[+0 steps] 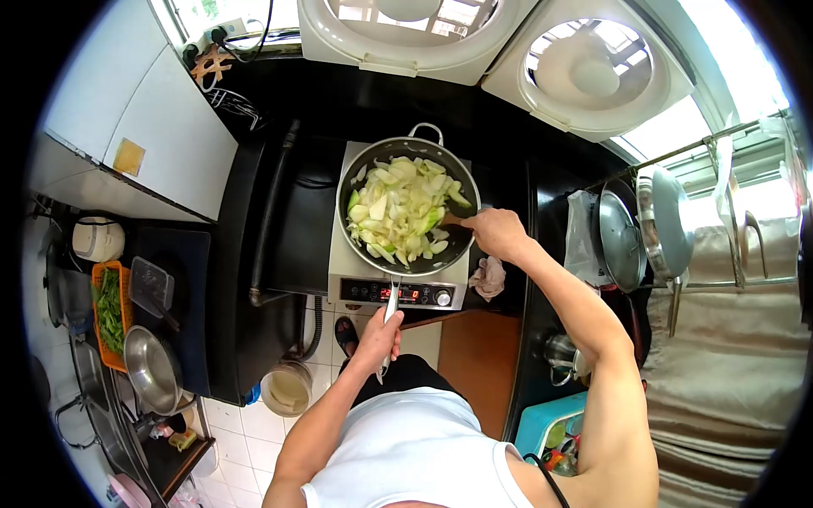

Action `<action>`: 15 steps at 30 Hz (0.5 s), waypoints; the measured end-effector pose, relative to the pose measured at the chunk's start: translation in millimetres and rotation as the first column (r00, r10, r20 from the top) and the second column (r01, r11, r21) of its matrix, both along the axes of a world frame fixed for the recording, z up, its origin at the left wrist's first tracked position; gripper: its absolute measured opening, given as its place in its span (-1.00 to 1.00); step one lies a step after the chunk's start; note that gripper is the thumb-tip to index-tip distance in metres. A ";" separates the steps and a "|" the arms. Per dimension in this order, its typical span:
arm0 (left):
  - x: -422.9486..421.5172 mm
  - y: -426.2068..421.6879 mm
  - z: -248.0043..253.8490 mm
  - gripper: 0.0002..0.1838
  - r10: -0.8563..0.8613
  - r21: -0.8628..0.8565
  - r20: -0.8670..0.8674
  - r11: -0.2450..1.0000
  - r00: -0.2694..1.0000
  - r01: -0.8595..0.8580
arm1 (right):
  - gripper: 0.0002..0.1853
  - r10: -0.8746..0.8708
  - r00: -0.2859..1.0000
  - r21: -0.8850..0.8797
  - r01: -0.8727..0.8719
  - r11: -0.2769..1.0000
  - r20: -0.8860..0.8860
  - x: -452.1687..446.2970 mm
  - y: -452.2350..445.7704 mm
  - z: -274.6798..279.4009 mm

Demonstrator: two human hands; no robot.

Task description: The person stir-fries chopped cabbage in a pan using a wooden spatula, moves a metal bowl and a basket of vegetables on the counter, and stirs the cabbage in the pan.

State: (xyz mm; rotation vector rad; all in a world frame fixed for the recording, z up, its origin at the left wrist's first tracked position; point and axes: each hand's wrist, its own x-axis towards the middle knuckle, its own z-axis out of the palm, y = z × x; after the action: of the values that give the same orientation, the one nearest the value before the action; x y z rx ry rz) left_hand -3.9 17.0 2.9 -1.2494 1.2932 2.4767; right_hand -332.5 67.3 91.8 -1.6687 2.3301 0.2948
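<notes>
A dark frying pan (349, 233) rests on a white induction cooker (461, 296) whose red display is lit. Pale green and white sliced vegetables (402, 203) are heaped inside it. My left hand (381, 340) is wrapped round the pan's metal handle (392, 305), near the cooker's front edge. At the pan's right rim, my right hand (500, 233) is closed on a brown wooden spatula (455, 221). The spatula's far end is hidden among the vegetables.
A crumpled cloth (488, 278) lies right of the cooker. Pan lids (621, 241) hang on a rack at right. To the left are an orange basket (108, 356) of green leaves and a steel bowl (152, 370). A bucket (286, 389) stands on the floor.
</notes>
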 end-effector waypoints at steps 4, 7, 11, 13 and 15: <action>0.7 2.1 -1.1 -0.72 -0.002 -0.005 -0.016 1.000 1.000 0.002 | -0.58 0.003 0.997 -0.090 0.004 0.996 0.081 11.4 -9.1 31.5; 0.7 2.4 -3.2 -0.72 -0.016 -0.006 0.002 1.000 1.000 0.016 | -0.60 -0.011 0.992 -0.193 0.036 0.981 0.126 8.4 7.4 31.7; 1.6 2.5 -4.2 -0.73 -0.002 -0.004 -0.007 1.000 1.000 0.002 | -0.60 -0.026 0.990 -0.128 0.044 0.991 0.142 3.0 49.0 36.3; 1.3 2.2 -3.9 -0.72 -0.001 -0.003 -0.019 1.000 1.000 0.001 | -0.58 -0.084 0.985 0.074 0.073 0.995 0.148 4.8 59.8 39.0; 1.2 2.8 -2.5 -0.72 -0.004 -0.005 -0.006 1.000 1.000 0.004 | -0.55 -0.088 0.985 0.158 0.064 0.985 0.149 17.1 57.3 29.9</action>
State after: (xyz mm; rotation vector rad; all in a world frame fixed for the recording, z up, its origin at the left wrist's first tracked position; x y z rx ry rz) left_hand -2.7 19.8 0.4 -1.2402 1.3031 2.4779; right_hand -315.4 124.6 121.8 -1.4717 2.1921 0.3081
